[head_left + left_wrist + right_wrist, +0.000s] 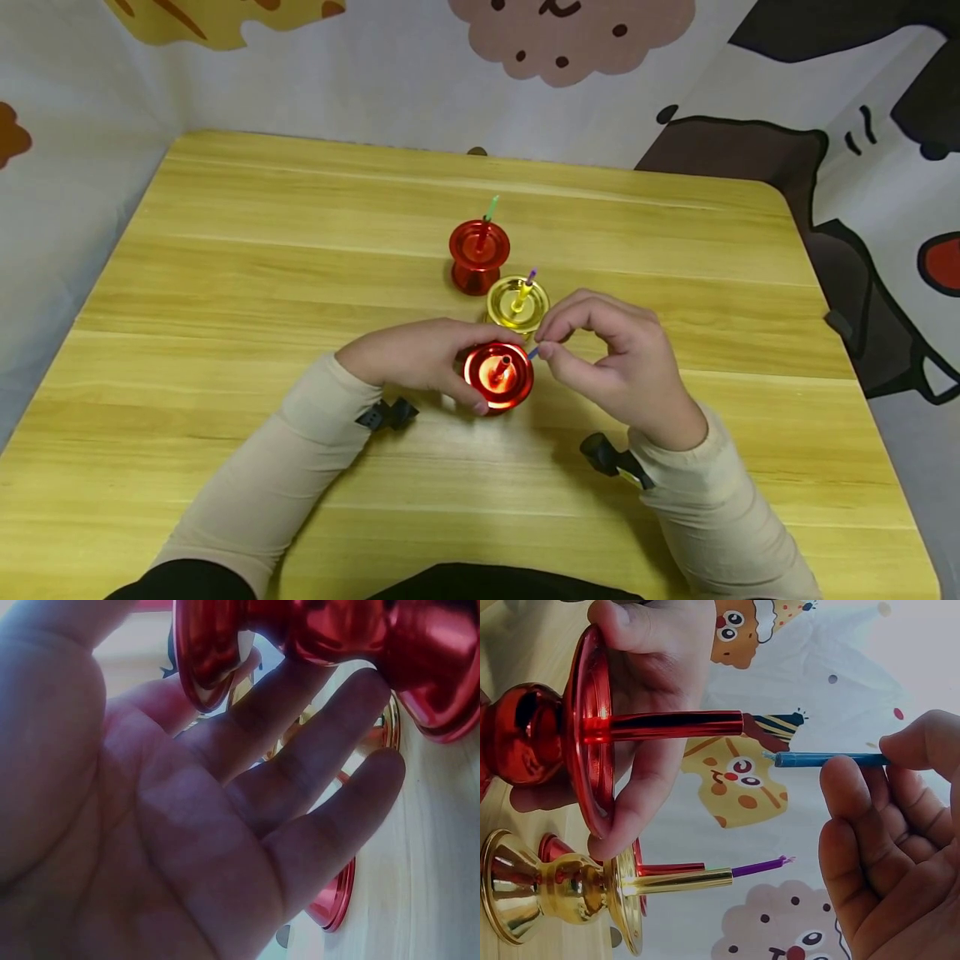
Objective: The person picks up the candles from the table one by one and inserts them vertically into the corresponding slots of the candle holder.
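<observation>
Biggest thing here is the wooden table point(225, 333), pale yellow, with a cartoon-print cloth backdrop point(375, 75) draped behind and around it. Both forearms come in from the bottom in beige sleeves point(285, 475).

The left hand point(416, 354) is wrapped around the near red candle holder point(498, 377) — fingers behind its dish, thumb curled over the front rim, so it's gripping it while the holder sits on the table. In the left wrist view the fingers lie fairly straight along the holder's stem and base rather than balled up tight. The holder's tube stands up from the middle of the dish with nothing in it.

The right hand point(618, 362) is just right of that holder, pinching a thin blue candle point(829, 759) between thumb and index finger; the other fingers are loosely curled. The right wrist view shows the candle's tip near the mouth of the red tube but not touching it — there's a small gap.

Right behind, nearly touching, is a gold candle holder point(517, 304) with a purple candle point(759, 865) in it. Farther back stands another red holder point(478, 254) with a green candle point(491, 207).
</observation>
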A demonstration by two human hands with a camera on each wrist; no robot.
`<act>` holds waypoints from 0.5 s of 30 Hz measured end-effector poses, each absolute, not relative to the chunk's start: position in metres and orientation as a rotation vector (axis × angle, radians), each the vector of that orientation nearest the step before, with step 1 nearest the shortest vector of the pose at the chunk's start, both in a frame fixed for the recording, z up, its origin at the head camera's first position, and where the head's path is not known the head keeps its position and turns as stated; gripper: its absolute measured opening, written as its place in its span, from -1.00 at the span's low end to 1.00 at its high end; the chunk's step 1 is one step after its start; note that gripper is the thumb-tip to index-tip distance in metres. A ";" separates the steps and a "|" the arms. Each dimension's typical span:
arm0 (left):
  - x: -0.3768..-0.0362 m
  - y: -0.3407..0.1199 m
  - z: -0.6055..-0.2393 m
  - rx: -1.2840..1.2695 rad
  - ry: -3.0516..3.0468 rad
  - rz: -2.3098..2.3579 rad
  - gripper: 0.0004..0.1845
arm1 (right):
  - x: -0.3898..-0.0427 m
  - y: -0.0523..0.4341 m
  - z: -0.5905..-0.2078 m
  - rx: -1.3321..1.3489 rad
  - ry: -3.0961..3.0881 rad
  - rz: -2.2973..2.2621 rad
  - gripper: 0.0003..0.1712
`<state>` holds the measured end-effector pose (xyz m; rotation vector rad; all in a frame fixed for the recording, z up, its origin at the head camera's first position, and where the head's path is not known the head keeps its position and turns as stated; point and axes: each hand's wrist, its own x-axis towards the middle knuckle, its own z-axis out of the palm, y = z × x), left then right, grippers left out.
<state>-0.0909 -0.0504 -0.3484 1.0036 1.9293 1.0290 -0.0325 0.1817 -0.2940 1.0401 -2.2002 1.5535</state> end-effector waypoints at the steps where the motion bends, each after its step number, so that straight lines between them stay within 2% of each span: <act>1: -0.091 -0.050 -0.348 1.001 1.930 1.027 -0.21 | -0.032 0.182 -0.294 1.039 -2.201 1.554 -0.88; 15: -0.090 -0.051 -0.348 0.995 1.935 1.021 -0.18 | -0.032 0.179 -0.296 1.040 -2.208 1.546 -0.86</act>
